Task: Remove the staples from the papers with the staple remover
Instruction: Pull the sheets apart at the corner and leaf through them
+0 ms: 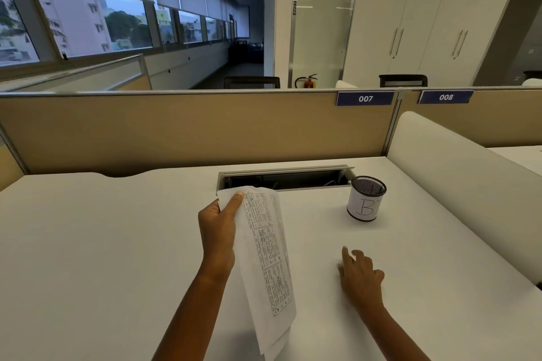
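Note:
My left hand [218, 231] grips a bundle of printed papers [269, 261] by its top corner and holds it upright above the white desk [102, 243]. The sheets hang down toward me, their printed side facing right. My right hand [362, 275] hovers low over the desk to the right of the papers, fingers spread, holding nothing. A black mesh pen cup [366, 198] wrapped in white paper marked "B" stands beyond my right hand. I see no staple remover and cannot make out any staple.
An open cable slot [286, 179] runs along the desk's back, just behind the papers. A tan partition [190, 129] closes the far side, and a white rounded divider [457, 184] borders the right.

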Tool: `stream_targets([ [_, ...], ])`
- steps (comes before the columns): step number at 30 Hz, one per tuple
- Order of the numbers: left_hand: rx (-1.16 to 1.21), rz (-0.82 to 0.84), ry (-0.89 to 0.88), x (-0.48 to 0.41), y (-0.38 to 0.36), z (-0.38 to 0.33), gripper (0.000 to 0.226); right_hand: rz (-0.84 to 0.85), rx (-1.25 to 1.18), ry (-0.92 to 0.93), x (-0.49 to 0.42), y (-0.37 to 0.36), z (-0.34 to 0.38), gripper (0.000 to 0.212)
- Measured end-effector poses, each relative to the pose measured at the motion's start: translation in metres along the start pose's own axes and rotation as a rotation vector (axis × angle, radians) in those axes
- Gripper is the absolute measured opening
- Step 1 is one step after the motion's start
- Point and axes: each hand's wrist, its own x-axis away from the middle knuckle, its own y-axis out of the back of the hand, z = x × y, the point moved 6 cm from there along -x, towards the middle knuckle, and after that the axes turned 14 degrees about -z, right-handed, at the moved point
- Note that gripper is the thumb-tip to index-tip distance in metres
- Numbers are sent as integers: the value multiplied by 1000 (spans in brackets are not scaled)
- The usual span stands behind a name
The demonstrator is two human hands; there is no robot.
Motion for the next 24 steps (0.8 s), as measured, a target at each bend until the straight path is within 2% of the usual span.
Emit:
stream_targets([
  [2,-11,-32,-29,0,-2,0,23,117,-97,-23,-13,8,15,48],
  [3,-25,-42,-41,1,-4,0,24,146,-251,-22,-19,20,27,49],
  [6,-61,-42,-55,3,-13,2,25,98,-764,30,-36,85,76,43],
  [9,-67,-47,-59,7,-22,0,20,239,-1001,114,-38,132,117,45],
  [12,-57,-62,-67,8,-27,-8,10,362,-967,228,-34,158,139,56],
  [17,6,-57,-45,5,-31,-20,9,322,-712,338,-36,171,143,70],
  [19,31,-37,-46,5,-35,-26,9,258,-703,352,-39,177,143,62],
  [21,76,11,-43,7,-40,-32,13,121,-708,371,-45,188,140,49],
  [24,59,143,-71,6,-49,-41,38,-68,-637,350,-59,206,130,40],
])
